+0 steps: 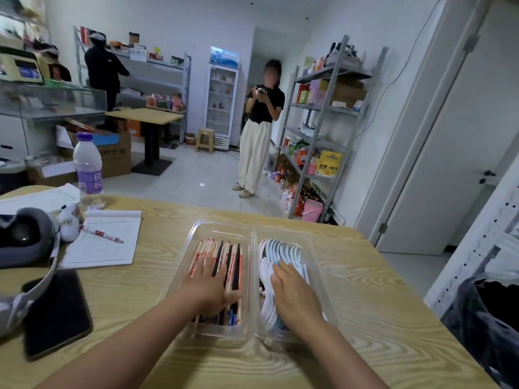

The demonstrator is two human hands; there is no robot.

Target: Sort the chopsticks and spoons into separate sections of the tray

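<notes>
Hands (209, 282) (295, 293) flat in tray (254, 276) (phone (56, 313) beside).

Chopsticks (222, 254) in left tray (254, 276) section; spoons (283, 248) right.

The left hand (209, 282) lies flat on the chopsticks (224, 256) in the tray (254, 276). The right hand (295, 293) rests on the spoons (280, 248).
</notes>
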